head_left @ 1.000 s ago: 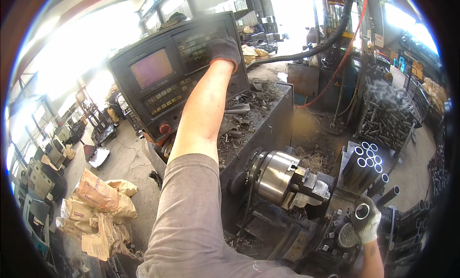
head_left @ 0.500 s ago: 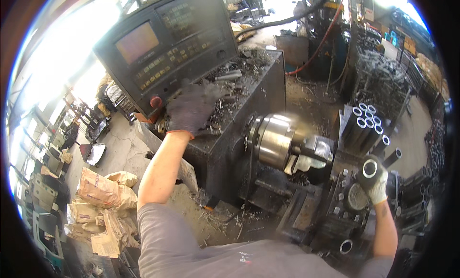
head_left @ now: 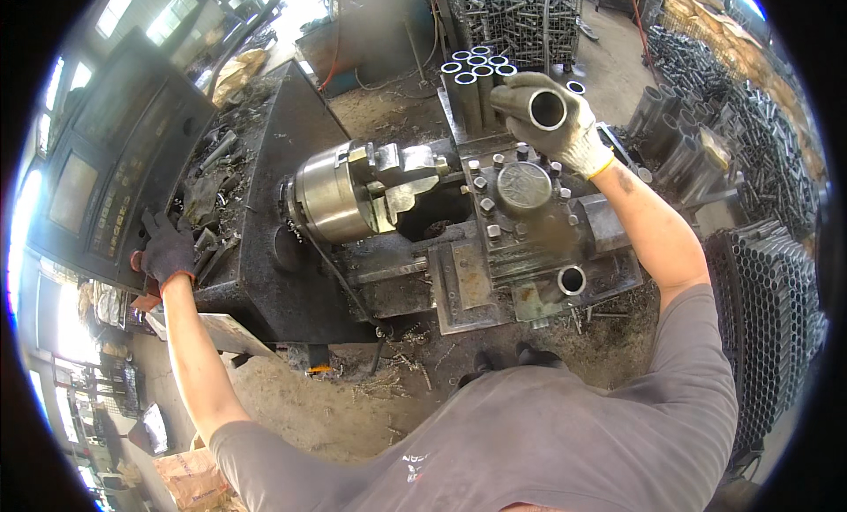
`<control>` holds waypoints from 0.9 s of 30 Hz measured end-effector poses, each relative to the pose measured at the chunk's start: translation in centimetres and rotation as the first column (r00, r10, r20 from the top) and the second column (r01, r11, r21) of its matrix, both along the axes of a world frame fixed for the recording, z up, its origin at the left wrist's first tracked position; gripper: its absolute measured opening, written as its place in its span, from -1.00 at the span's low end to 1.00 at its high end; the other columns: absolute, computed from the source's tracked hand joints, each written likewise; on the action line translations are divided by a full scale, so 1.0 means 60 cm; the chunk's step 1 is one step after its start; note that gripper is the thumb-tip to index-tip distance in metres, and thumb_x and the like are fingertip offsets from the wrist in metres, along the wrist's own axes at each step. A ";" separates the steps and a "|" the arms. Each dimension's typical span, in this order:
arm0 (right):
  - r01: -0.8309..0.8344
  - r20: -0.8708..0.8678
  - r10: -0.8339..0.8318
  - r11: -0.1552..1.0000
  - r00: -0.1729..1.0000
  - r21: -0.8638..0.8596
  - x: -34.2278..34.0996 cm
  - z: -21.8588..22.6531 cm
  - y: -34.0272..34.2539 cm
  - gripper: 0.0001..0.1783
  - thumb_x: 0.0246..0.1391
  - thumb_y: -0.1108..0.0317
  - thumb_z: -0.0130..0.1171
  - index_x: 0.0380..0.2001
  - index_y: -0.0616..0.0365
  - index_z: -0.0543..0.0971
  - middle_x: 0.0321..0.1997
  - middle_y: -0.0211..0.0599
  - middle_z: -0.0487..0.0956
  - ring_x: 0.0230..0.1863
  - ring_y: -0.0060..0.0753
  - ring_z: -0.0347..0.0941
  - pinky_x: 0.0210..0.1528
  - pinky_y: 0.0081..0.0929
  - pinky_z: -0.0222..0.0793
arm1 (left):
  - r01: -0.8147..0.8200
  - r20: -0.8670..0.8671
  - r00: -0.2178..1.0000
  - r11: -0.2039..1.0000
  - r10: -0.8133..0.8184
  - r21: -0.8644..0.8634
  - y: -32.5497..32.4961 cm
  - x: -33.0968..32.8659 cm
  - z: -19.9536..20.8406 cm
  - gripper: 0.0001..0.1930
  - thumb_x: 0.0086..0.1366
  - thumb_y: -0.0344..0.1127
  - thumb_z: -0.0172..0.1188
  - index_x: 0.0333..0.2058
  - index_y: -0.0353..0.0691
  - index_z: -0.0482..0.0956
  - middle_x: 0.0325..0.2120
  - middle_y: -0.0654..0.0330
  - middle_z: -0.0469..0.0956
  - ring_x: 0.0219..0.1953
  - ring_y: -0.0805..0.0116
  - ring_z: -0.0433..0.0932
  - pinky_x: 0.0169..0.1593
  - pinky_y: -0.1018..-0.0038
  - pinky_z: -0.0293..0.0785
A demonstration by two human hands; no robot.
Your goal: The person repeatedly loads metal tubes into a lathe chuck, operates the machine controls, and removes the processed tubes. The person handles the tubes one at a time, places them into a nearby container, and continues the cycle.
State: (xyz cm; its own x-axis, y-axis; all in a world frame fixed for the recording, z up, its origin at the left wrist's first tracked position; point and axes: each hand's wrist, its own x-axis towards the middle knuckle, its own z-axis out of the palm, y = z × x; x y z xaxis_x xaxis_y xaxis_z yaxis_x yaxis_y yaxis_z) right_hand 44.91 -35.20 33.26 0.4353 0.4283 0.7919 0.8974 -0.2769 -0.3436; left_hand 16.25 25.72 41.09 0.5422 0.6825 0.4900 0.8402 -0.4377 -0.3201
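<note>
My right hand, in a pale glove with darkened fingers, grips a short steel tube and holds it above the far side of the lathe's tool post. The tube's open end faces me. My left hand, in a dark glove with a red cuff, is at the lower edge of the control panel with its fingers apart. Whether it presses anything there is hidden. Between my hands is the lathe chuck, its stepped jaws showing no tube between them.
Several tubes stand upright behind the tool post. Another tube lies on the near side of the carriage. Metal chips and scraps cover the headstock top. Stacked tubes and a wire cage of parts stand around the right side.
The view has swung to the right. My right hand has carried the tube away from me, toward the standing tubes. My left hand stays by the panel, its fingers now more clearly spread.
</note>
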 end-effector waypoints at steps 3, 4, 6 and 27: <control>-0.034 0.013 0.035 0.996 0.999 -0.083 -0.045 0.046 -0.050 -0.53 0.05 0.53 0.42 0.07 -0.04 0.78 0.22 -0.32 0.69 0.10 -0.31 0.72 0.18 -0.36 0.71 | -0.019 -0.050 0.999 0.999 0.021 0.040 -0.010 0.005 0.031 -0.33 0.52 0.23 -0.01 0.40 -0.07 0.35 0.63 0.08 0.06 0.17 -0.23 0.68 0.18 -0.17 0.52; -0.133 -0.019 0.133 0.991 0.991 -0.027 -0.058 0.055 -0.071 -0.52 0.06 0.54 0.41 0.08 -0.03 0.78 0.22 -0.30 0.69 0.11 -0.33 0.72 0.18 -0.36 0.72 | -0.023 -0.052 0.998 0.999 0.025 0.038 -0.033 0.006 0.038 -0.33 0.52 0.24 -0.01 0.40 -0.08 0.35 0.62 0.07 0.07 0.17 -0.24 0.68 0.18 -0.15 0.52; -0.195 0.136 0.198 0.980 0.971 -0.029 -0.076 0.070 -0.102 -0.45 0.03 0.56 0.42 0.13 -0.08 0.77 0.21 -0.28 0.69 0.09 -0.31 0.72 0.20 -0.37 0.73 | 0.140 0.124 0.980 0.983 -0.154 0.115 -0.118 0.015 0.050 -0.37 0.51 0.17 0.08 0.36 -0.09 0.40 0.58 0.03 0.17 0.18 -0.22 0.67 0.19 -0.07 0.55; 0.171 -0.126 -0.702 0.338 0.701 -0.925 0.245 -0.299 -0.475 -0.44 0.24 -0.18 0.29 -0.28 0.18 0.81 -0.17 0.18 0.75 -0.12 0.30 0.70 -0.07 0.05 0.60 | 0.249 0.283 0.773 0.138 0.567 -0.959 -0.786 -0.379 -0.529 -0.55 0.22 0.02 0.48 -0.16 -0.26 0.66 -0.52 0.20 0.66 -0.51 0.37 0.63 -0.37 0.31 0.56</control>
State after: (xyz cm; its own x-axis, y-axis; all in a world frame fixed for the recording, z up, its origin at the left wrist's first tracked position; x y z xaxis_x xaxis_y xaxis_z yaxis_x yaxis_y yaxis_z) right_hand 59.62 -63.70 15.34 0.9266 0.3362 -0.1685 0.3442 -0.9387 0.0202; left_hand -6.47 -21.45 9.38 0.3042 0.7993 -0.5182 0.7272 0.1566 0.6683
